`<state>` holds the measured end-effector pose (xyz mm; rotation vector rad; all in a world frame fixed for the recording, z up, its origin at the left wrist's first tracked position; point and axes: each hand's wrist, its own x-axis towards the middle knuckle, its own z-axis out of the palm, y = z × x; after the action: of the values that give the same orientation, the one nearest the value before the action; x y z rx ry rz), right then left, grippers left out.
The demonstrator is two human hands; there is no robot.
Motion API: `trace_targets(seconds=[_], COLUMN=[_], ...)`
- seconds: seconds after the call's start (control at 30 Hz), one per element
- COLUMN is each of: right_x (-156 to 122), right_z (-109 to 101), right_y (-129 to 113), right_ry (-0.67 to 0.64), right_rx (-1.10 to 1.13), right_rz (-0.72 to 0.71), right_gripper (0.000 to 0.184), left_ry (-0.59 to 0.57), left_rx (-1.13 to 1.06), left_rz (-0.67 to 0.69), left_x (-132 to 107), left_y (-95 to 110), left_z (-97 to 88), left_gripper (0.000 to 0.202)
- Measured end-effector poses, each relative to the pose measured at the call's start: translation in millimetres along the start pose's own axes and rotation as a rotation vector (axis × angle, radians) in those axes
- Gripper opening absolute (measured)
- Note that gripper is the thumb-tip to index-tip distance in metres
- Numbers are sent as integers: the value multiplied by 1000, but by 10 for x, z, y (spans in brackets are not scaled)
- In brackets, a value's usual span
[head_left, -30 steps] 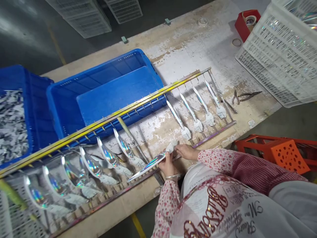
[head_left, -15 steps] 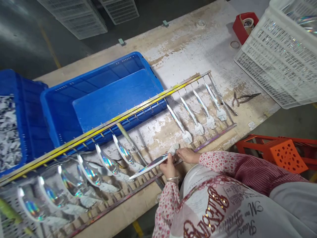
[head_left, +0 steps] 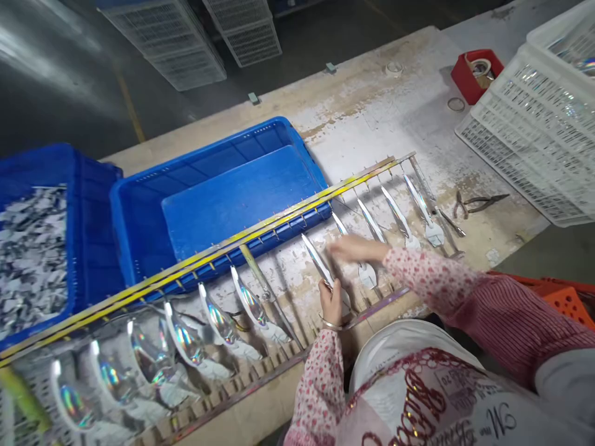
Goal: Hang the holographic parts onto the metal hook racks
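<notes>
My left hand (head_left: 331,302) is closed round the lower part of a long, narrow, shiny part (head_left: 317,259). The tip of that part points up toward the yellow bar of a rack (head_left: 272,224), and its pale wrapped end shows partly behind my hand. Just right of it, my right hand (head_left: 356,249) is blurred by motion over a neighbouring shiny part (head_left: 367,275); its fingers cannot be made out. Similar parts, such as one with a rainbow sheen (head_left: 253,303), stand in a row along the rack with whitish wrapped lower ends.
Behind the rack stands a blue tub (head_left: 223,204); a second blue bin (head_left: 88,229) holds grey-white scraps. Pliers (head_left: 483,201) lie at the right, near a white crate (head_left: 534,130). A red box (head_left: 474,77) holds tape rolls. An orange stool (head_left: 564,303) stands below.
The shiny part in my left hand has swung from lying slantwise to pointing up at the rack's bar. My right hand has left its wrapped end and moved up. The view has shifted.
</notes>
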<state>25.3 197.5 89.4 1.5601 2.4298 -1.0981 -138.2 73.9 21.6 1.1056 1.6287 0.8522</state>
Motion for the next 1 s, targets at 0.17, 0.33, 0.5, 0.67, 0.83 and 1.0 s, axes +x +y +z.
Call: trace_targets(seconds=[0.17,0.33,0.5,0.67,0.83,1.0], right_x=[585,583,556,590,575,536], right_z=[-761,-644,-604,-591,-608,-672], right_y=[338,390,397,443,431,383], right_ry=[485,452,442,459,443,407], right_rx=[-176,-283,-307,-294,-281,-272], right_rz=[9,20,15,12,6,6], right_gripper=[55,55,59,58,58,55], left_ry=[96,106,-107,-28,50,-84], left_rx=[133,126,67,84,85,50], left_rz=[-77,-75,44,26,25,104], left_x=[129,211,198,172,258,259], left_y=[12,60,124,-3,-8,38], left_z=[201,213,273,181,121,218], left_gripper=[29,25,28,34,38,38])
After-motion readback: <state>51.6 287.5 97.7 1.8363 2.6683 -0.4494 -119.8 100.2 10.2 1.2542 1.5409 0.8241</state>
